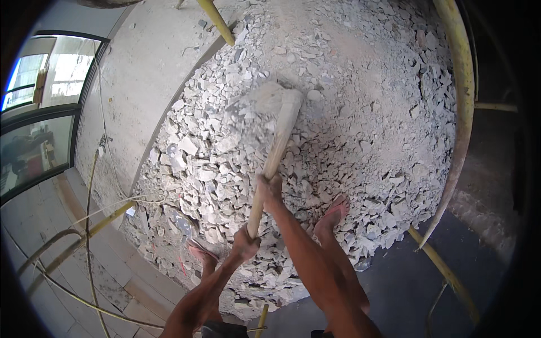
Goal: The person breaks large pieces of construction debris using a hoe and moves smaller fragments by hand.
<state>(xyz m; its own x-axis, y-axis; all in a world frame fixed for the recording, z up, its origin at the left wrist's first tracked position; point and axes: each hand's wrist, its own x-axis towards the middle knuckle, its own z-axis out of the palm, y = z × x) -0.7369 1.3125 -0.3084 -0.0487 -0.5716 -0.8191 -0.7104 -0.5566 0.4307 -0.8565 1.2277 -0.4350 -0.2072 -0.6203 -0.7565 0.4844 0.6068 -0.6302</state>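
On my feed I see the left hand (246, 244) and right hand (271, 190), fingers wrapped round the tool (276, 147), its head blurred at the rubble (366, 146).

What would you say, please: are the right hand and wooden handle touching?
Touching: the head view shows the right hand closed around the wooden handle.

Left fingers (245, 244) and right fingers (272, 188) clasp a handle (275, 152) over rubble (360, 129).

A dark-framed window (45, 115) stood at the left, a rope (88, 219) crossed a slanting yellow pole (114, 217), and a scuffed yellow post (465, 84) ran along the right.
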